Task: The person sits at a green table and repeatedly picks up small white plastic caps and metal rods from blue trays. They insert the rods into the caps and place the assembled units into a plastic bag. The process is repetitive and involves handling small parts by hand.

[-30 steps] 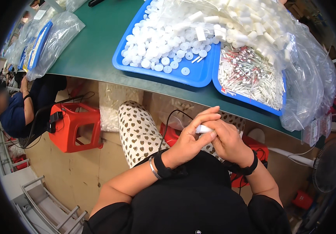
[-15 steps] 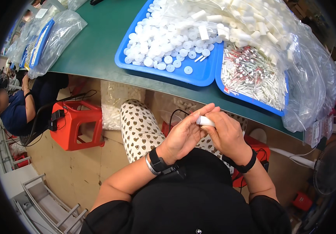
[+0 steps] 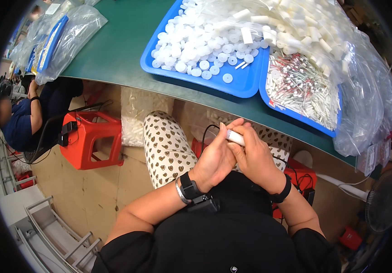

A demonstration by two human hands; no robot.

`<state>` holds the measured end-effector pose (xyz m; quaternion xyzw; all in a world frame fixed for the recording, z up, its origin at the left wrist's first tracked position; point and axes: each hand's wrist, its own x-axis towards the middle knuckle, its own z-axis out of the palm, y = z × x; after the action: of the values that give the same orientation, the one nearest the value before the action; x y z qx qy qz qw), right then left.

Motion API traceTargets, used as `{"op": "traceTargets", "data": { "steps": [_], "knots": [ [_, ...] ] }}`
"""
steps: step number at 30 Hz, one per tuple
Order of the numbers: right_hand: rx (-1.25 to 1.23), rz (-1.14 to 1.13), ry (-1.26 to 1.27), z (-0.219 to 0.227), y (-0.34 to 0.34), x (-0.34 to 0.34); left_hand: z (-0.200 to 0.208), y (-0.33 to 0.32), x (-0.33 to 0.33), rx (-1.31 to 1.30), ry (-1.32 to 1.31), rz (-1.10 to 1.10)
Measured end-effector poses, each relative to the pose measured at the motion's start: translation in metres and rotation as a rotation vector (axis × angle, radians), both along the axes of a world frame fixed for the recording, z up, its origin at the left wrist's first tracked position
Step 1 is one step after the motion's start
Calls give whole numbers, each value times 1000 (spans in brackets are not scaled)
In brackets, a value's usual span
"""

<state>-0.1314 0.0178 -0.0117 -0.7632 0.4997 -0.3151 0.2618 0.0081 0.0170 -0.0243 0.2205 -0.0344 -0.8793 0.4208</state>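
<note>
My right hand (image 3: 260, 158) is closed around a short white cylinder (image 3: 236, 137), thumb on its near side and fingers over the far side. The cylinder's left end pokes out toward my left hand (image 3: 214, 161). That hand is cupped against it, its thumb by the exposed end and its fingertips behind, so the two hands meet over my lap. Part of the cylinder is hidden by my fingers. Beyond my hands, a blue tray (image 3: 246, 91) of white plastic discs (image 3: 196, 50) stands on the green table (image 3: 114, 54).
Right of it, another blue tray (image 3: 291, 119) holds white-and-red pin-like pieces (image 3: 302, 86). A clear bag of white cylinders (image 3: 296, 27) lies across both trays. A red stool (image 3: 84, 145) and a seated person (image 3: 21, 125) are at left; a fan (image 3: 387, 200) stands at right.
My left thumb has come up against the cylinder's end, and the left palm is less flat. The cylinder has tilted slightly in my right hand. The view has shifted a little.
</note>
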Motion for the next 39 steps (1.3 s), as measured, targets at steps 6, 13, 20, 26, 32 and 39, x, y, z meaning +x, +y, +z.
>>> {"op": "traceTargets", "data": {
  "steps": [6,13,20,26,32,39],
  "knots": [
    [21,61,61,-4,5,-4,-9,11,0,-19,-22,5],
    [99,0,48,-13,12,5,-23,15,1,9,-43,-1],
    [369,-27,-198,-9,10,6,-20,17,2,-140,-266,-58],
    [841,-35,-759,-35,7,-3,-30,14,10,-103,-318,-127],
    [1328,37,-1150,-23,-1,-17,-21,-3,17,-127,-230,-136],
    [996,52,-700,-39,14,-5,-50,19,6,-65,-317,-109]
  ]
}}
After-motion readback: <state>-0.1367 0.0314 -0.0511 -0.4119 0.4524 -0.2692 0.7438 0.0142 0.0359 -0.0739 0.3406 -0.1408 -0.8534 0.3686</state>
